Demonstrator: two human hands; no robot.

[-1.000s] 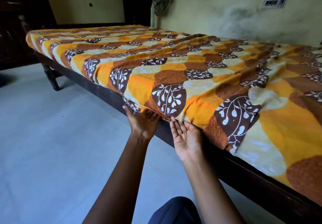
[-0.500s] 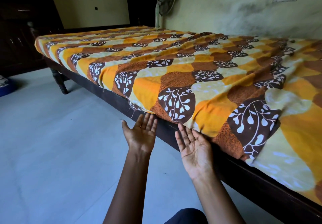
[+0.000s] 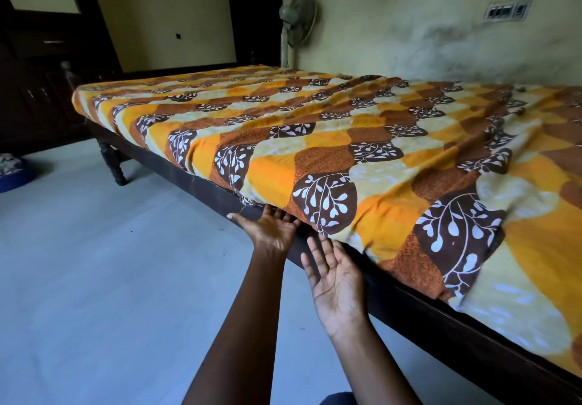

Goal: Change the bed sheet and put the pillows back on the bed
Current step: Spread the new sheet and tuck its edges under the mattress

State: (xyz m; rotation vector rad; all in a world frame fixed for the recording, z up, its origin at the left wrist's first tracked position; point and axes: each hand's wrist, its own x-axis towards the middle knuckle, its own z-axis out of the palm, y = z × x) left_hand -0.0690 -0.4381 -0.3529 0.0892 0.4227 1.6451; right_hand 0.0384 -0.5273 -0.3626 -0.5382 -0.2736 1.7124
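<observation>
A: Rm?
B: Pale floor point(image 3: 94, 278), stained wall point(image 3: 441, 42), fan point(image 3: 297, 17) in far corner.
A: Sheet?
B: Bed sheet point(image 3: 346, 140) spread over bed, hangs to dark frame point(image 3: 425, 319).
A: Hands?
B: Left hand point(image 3: 272, 229) palm up, fingertips under sheet edge. Right hand point(image 3: 338, 281) flat, fingers spread, holding nothing.

Dark wooden bed frame point(image 3: 419, 313) on turned legs, standing on pale grey floor point(image 3: 94, 278). Mattress covered by orange, brown and cream leaf-print sheet point(image 3: 346, 140), rumpled toward the right.
</observation>
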